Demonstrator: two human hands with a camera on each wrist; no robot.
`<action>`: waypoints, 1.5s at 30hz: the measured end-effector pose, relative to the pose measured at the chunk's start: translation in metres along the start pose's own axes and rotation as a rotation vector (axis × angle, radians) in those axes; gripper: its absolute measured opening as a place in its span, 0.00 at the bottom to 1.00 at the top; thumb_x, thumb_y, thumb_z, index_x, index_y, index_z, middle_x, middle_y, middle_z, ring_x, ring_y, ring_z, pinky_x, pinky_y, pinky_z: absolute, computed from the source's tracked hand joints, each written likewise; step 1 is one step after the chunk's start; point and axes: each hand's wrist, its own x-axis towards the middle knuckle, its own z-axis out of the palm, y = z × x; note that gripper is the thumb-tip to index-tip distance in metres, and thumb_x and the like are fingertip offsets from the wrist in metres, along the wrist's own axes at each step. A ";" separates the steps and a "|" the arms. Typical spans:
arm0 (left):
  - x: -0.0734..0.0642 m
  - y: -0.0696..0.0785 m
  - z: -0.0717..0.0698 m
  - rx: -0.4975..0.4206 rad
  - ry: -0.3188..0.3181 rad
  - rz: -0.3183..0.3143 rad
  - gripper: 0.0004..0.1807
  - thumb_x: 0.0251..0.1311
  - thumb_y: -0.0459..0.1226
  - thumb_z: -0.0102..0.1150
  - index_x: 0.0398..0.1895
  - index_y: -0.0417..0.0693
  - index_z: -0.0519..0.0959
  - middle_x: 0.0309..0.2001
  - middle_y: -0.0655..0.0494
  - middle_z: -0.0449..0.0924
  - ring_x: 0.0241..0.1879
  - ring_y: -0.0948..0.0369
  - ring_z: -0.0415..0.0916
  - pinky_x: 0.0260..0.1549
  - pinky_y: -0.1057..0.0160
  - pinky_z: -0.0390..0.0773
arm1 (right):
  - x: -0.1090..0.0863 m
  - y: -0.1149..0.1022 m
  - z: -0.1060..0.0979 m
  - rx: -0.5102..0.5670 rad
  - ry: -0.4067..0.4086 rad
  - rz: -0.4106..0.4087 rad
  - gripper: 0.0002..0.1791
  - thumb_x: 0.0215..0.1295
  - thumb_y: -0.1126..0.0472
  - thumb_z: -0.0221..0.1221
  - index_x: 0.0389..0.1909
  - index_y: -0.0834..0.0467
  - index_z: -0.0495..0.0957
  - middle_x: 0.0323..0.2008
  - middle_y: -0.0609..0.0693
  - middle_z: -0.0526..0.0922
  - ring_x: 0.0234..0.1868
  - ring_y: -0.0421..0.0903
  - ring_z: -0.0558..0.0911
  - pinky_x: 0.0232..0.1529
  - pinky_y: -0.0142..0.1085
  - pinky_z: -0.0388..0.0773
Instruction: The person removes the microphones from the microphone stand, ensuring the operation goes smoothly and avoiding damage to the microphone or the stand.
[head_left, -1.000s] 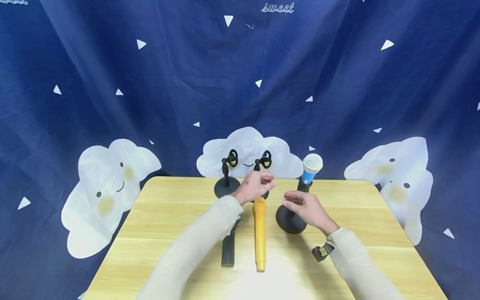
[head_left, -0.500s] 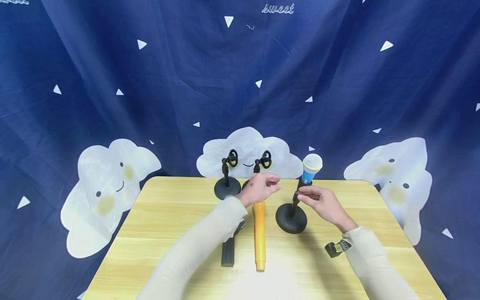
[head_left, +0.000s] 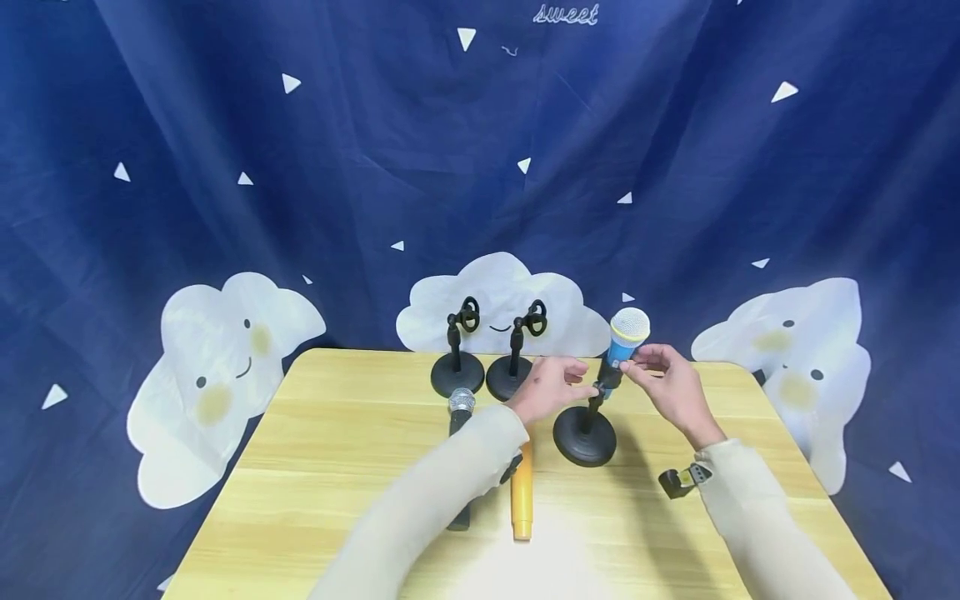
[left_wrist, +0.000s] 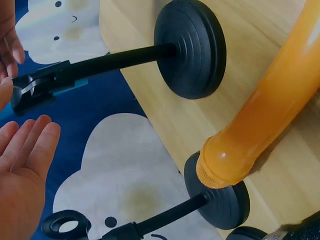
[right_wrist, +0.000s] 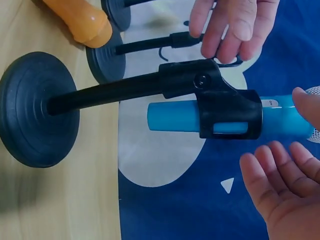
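Note:
A blue microphone (head_left: 620, 350) with a white mesh head and yellow ring sits tilted in the clip of a black desk stand (head_left: 585, 437) on the right. My right hand (head_left: 670, 387) is at its upper body; in the right wrist view the thumb touches the blue microphone (right_wrist: 285, 117) near the head, the relaxed fingers apart from it. My left hand (head_left: 551, 388) is beside the stand's joint, fingers extended and holding nothing. Under the left forearm lie an orange microphone (head_left: 522, 500), partly hidden, and a black microphone (head_left: 461, 405) with a silver mesh head.
Two more black desk stands, the left one (head_left: 457, 375) and the middle one (head_left: 506, 379), stand at the back of the wooden table (head_left: 322, 433) with bare ring clips. Behind the table hangs a dark blue curtain (head_left: 420, 125) with clouds and triangles.
My right hand has moved right and up from beside the stand to the blue microphone. My left hand has shifted right toward the stand's joint, uncovering the middle stand and the black microphone's head.

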 end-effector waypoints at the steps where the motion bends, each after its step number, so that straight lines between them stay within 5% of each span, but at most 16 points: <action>1: 0.000 0.000 0.002 0.002 0.002 -0.002 0.22 0.56 0.40 0.74 0.52 0.41 0.84 0.50 0.51 0.86 0.46 0.64 0.84 0.45 0.74 0.79 | 0.002 0.001 0.000 0.011 -0.005 -0.002 0.27 0.65 0.56 0.67 0.55 0.72 0.73 0.47 0.67 0.82 0.50 0.61 0.82 0.47 0.31 0.81; 6: 0.002 0.001 0.010 0.016 0.013 -0.017 0.21 0.54 0.40 0.75 0.50 0.40 0.85 0.46 0.51 0.87 0.42 0.65 0.85 0.41 0.74 0.80 | 0.009 0.003 0.000 0.036 -0.033 -0.018 0.30 0.65 0.58 0.67 0.59 0.73 0.71 0.50 0.70 0.81 0.53 0.64 0.81 0.53 0.52 0.80; 11: 0.003 -0.001 0.019 0.007 0.016 -0.021 0.15 0.54 0.39 0.76 0.44 0.43 0.88 0.39 0.56 0.88 0.36 0.71 0.84 0.38 0.76 0.79 | 0.015 0.007 0.002 0.056 -0.075 -0.034 0.27 0.65 0.59 0.67 0.58 0.72 0.74 0.50 0.70 0.82 0.54 0.67 0.81 0.53 0.57 0.78; 26: 0.005 -0.005 0.032 0.028 0.115 -0.011 0.09 0.54 0.39 0.75 0.37 0.47 0.88 0.33 0.60 0.88 0.31 0.76 0.82 0.33 0.80 0.77 | 0.018 0.008 0.015 0.074 -0.057 -0.020 0.21 0.64 0.61 0.67 0.53 0.70 0.78 0.46 0.66 0.84 0.51 0.63 0.83 0.51 0.47 0.80; 37: 0.009 -0.004 0.029 0.050 0.132 -0.029 0.08 0.57 0.38 0.73 0.39 0.47 0.88 0.36 0.59 0.89 0.35 0.72 0.84 0.34 0.78 0.78 | 0.023 0.007 0.016 0.094 -0.032 0.002 0.22 0.64 0.59 0.68 0.52 0.70 0.77 0.47 0.68 0.84 0.51 0.64 0.83 0.52 0.55 0.79; 45: 0.013 -0.010 0.026 0.086 0.154 -0.038 0.08 0.59 0.37 0.71 0.41 0.47 0.88 0.39 0.60 0.89 0.39 0.70 0.84 0.40 0.77 0.78 | 0.026 0.003 0.017 0.069 -0.017 0.027 0.22 0.62 0.57 0.69 0.50 0.69 0.78 0.47 0.66 0.84 0.48 0.60 0.85 0.47 0.43 0.79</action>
